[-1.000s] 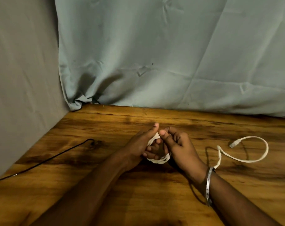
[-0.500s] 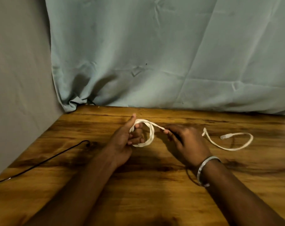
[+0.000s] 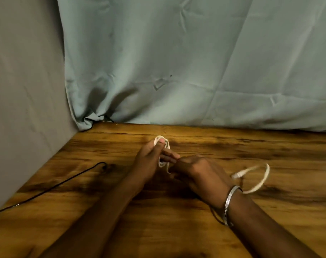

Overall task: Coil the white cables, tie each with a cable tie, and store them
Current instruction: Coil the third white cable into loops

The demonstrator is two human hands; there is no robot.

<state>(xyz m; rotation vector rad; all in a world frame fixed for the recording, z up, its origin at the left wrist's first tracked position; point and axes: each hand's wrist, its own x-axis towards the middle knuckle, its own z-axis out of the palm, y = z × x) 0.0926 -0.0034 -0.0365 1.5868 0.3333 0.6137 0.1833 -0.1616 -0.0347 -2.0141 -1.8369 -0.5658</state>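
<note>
- Left hand (image 3: 149, 161), frame centre, pinches the small coil of white cable (image 3: 163, 151) upright between thumb and fingers.
- Right hand (image 3: 197, 170) just beside it, closed on the feeding strand; its fingertips are hidden.
- Loose tail (image 3: 259, 180) loops right of the right wrist and ends in a connector (image 3: 237, 175).
- Advice: keep the flat cable untwisted, wraps even, pinch firm.
- No cable tie or storage place visible; wrap count unreadable.
- Black wire (image 3: 65, 183) at lower left, cut off by the frame edge.

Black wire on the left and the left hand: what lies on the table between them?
Nothing: in the head view, only bare wooden table separates the black wire from the left hand.
</note>
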